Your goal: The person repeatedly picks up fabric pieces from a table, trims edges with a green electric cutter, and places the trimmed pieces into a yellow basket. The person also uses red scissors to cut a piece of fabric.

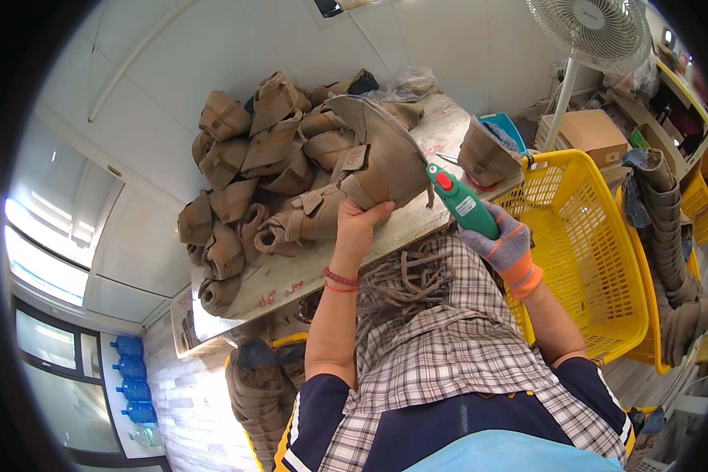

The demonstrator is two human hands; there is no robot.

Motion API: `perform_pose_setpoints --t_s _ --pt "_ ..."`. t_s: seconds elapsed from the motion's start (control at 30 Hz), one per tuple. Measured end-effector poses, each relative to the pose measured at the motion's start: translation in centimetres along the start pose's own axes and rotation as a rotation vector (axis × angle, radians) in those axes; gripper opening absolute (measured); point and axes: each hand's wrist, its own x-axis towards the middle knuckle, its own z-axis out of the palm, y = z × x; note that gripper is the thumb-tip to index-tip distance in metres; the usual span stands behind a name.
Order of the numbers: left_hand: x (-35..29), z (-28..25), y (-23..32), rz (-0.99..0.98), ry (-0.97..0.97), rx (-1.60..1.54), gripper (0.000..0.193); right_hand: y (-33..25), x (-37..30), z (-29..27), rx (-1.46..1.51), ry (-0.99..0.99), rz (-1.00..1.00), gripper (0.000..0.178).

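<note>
My bare left hand [358, 226] is closed on the lower edge of a brown boot upper [387, 171] with a strap across it, held over the table's near edge. In my right hand [505, 245], in a grey and orange glove, is a green handheld power tool [464, 206] with a red button. The tool's front end is at the right edge of the upper; whether it touches cannot be made out. A tangle of thin brown strips [405, 283] lies on my plaid apron [440, 346].
Many similar uppers [267, 149] are heaped on the table [291, 291], left and behind. Another upper [486, 153] stands at the table's right end. To the right are a yellow basket [582, 267], a fan [590, 31] and a cardboard box [594, 135]. Stacked uppers [263, 393] sit lower left.
</note>
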Motion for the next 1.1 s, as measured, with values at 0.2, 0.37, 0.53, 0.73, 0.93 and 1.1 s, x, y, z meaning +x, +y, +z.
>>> perform_pose_setpoints --t_s 0.2,0.37,0.53,0.73,0.93,1.1 --pt "-0.6 -2.0 -1.9 0.000 -0.063 0.588 0.019 0.3 0.4 -0.1 0.062 0.021 0.047 0.061" --pt "-0.5 -3.5 -2.5 0.122 -0.210 1.019 0.020 0.2 0.7 -0.4 0.132 0.017 0.111 0.055" --pt "-0.7 -4.5 -2.9 0.163 -0.320 1.214 0.022 -0.8 1.2 -0.4 0.349 0.002 0.208 0.045" --pt "0.4 -2.9 -0.5 0.342 -0.383 1.242 0.016 -0.4 2.5 -1.3 0.382 0.069 0.199 0.038" --pt "4.9 -5.5 2.1 0.226 -0.138 1.206 0.017 1.4 2.0 -4.1 0.308 0.203 0.182 0.036" --pt "8.1 -10.2 7.0 0.177 -0.035 1.757 0.023 3.3 -0.5 -6.4 0.204 0.232 0.238 0.030"
